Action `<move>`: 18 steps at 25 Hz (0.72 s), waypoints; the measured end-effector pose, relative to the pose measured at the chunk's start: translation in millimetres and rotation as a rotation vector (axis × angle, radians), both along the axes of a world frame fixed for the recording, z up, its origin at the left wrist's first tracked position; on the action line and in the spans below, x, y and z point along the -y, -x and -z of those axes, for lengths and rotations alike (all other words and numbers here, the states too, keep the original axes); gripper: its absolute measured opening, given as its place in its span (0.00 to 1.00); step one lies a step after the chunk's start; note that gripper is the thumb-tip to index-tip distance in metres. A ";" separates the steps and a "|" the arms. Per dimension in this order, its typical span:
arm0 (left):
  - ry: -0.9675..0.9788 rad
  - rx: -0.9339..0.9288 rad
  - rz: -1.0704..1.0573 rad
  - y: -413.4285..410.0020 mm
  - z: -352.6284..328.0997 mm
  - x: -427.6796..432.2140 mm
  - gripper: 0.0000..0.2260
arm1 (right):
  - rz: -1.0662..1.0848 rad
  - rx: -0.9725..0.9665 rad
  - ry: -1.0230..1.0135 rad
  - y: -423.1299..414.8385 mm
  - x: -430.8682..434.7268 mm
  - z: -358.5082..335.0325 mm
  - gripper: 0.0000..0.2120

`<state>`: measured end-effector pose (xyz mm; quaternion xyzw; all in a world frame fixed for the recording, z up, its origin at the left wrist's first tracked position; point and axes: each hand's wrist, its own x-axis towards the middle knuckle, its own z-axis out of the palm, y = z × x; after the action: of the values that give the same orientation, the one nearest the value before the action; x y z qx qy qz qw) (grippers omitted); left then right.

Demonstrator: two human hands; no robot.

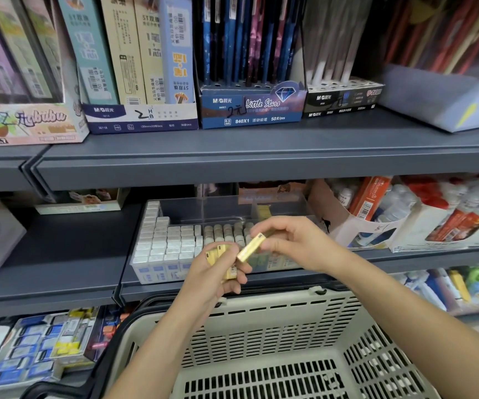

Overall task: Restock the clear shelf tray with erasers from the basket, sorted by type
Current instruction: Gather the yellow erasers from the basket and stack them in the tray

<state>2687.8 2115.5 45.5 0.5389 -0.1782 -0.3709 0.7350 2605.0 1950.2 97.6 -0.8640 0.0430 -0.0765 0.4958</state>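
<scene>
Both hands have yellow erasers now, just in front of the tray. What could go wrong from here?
1. The left hand grips several yellow erasers at once; one could slip into the basket below.
2. The right hand pinches a single eraser by one end, so it might twist loose.
3. The tray has white erasers in front and its yellow section behind; a short drop would mix types.
</scene>
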 end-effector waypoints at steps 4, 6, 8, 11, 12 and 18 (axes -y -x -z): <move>-0.006 -0.012 -0.040 -0.8 2.9 0.9 0.13 | 0.345 0.024 0.146 -11.5 27.0 -1.1 0.07; -0.018 -0.038 -0.051 -1.2 3.8 1.0 0.11 | 0.510 -0.021 0.472 -26.8 47.4 -3.5 0.12; -0.018 -0.042 -0.046 -1.1 3.5 0.9 0.11 | 0.506 -0.071 0.735 -43.6 61.4 -1.0 0.13; -0.026 -0.027 -0.047 -1.5 3.3 0.9 0.11 | 0.433 -0.053 0.839 -61.5 71.3 9.2 0.11; -0.030 -0.020 -0.049 -1.7 3.9 1.2 0.12 | 0.400 -0.050 0.816 -65.9 72.7 12.5 0.11; -0.060 0.017 -0.030 -2.9 6.0 1.4 0.14 | 0.299 -0.163 0.698 -82.9 71.3 22.4 0.11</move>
<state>2690.7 2114.1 39.5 0.5664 -0.1652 -0.3603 0.7226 2687.9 1878.9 75.2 -0.9682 0.1793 -0.0891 0.1501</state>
